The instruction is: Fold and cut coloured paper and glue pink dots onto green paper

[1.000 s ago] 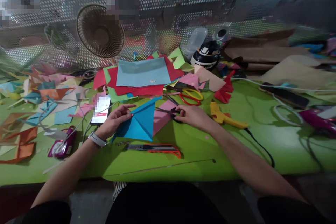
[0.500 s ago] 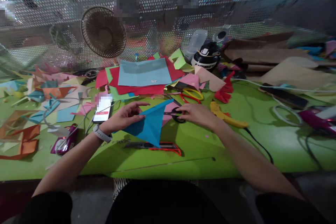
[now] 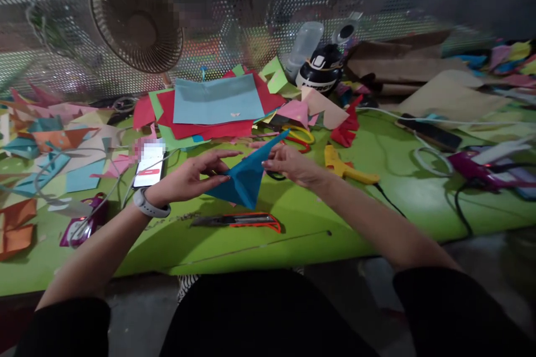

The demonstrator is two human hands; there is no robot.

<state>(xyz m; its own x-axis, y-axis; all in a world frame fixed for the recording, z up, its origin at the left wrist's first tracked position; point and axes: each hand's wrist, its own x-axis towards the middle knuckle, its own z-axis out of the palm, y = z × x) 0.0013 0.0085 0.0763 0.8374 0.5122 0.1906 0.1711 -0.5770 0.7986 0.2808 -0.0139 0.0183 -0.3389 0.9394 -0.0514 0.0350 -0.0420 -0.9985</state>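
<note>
Blue folded paper (image 3: pixel 245 175), pointed at its upper right and lower corners, is held above the green table. My left hand (image 3: pixel 205 170) has it pinched at the left side, thumb on top and the index finger stretched out behind it. At the paper's right edge, my right hand (image 3: pixel 291 163) is closed with thumb and forefinger on that edge. Below the right fingers, partly hidden, is the black handle of a pair of scissors (image 3: pixel 276 176). An orange box cutter (image 3: pixel 240 220) lies on the table in front of the paper.
A yellow glue gun (image 3: pixel 352 170) is on the right, its cord trailing forward. Left of my hands are a lit phone (image 3: pixel 149 164) and a purple power strip (image 3: pixel 86 220). Stacked coloured sheets (image 3: pixel 218 100) lie behind, below a fan (image 3: pixel 138 19). The table's front edge runs close to my body.
My right hand has left the scissors and moved onto the right edge of the blue paper. The paper has tilted, and the head view has shifted.
</note>
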